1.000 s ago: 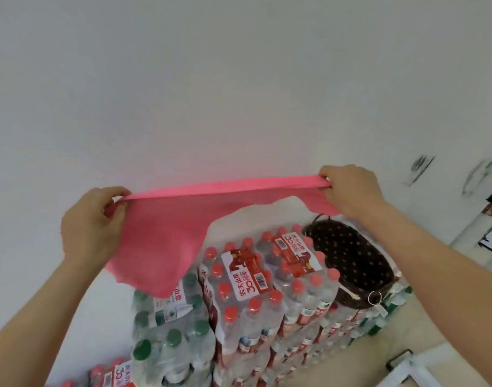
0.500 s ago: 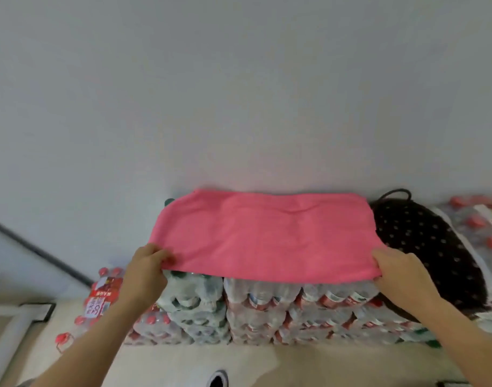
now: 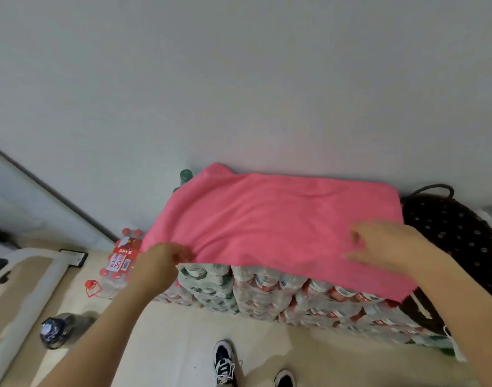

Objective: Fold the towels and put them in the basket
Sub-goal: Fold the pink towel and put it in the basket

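Pink soft towel (image 3: 281,219) drapes shrink-wrapped bottles (image 3: 267,291); left hand (image 3: 161,261) pinches its corner, right hand (image 3: 387,247) too blurred to tell.

The red-and-white label (image 3: 122,260) on the floor bottle pack (image 3: 110,283) carries print too blurred to read. Labels across the stacked packs (image 3: 267,291) are equally unreadable.

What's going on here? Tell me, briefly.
A person has a pink towel spread flat over stacked packs of bottled water by the wall. The left grip pinches its near left corner; the right grip, blurred, is over its right part, hold unclear. The dark spotted basket sits just right of the towel, which is not in it yet.
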A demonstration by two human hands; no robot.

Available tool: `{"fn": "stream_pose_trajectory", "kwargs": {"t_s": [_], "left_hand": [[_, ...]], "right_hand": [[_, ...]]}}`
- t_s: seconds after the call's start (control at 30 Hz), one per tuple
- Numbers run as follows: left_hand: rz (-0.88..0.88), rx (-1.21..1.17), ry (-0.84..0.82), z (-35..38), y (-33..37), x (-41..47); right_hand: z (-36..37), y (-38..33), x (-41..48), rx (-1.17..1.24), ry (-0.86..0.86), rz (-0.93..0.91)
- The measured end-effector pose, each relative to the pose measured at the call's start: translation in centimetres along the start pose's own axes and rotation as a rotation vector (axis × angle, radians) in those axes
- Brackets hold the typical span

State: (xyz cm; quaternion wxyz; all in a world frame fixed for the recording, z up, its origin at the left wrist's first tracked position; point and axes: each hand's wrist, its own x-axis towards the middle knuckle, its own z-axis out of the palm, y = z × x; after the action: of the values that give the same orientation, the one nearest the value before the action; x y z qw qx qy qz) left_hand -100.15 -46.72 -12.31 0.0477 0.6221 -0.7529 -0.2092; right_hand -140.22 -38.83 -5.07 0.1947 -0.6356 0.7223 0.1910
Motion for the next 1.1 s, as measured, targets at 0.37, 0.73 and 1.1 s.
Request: {"fn": "stream_pose_trajectory", "kwargs": {"t_s": [0.37, 0.73, 1.1], "left_hand": [[-0.332, -0.299, 0.151, -1.1, -3.4, 7.5], [-0.118, -0.907, 0.124, -5.0, -4.9, 5.1], [-0.141, -0.945, 0.203, -5.1, -6.5, 4.1]], "right_hand": [[-6.6, -20.5, 14.6, 0.678, 0.371, -0.290], [-10.0, -34.1, 19.2, -0.011, -0.282, -0.787], [-15.4, -35.4, 21.4, -0.719, -0.277, -0.604]]}}
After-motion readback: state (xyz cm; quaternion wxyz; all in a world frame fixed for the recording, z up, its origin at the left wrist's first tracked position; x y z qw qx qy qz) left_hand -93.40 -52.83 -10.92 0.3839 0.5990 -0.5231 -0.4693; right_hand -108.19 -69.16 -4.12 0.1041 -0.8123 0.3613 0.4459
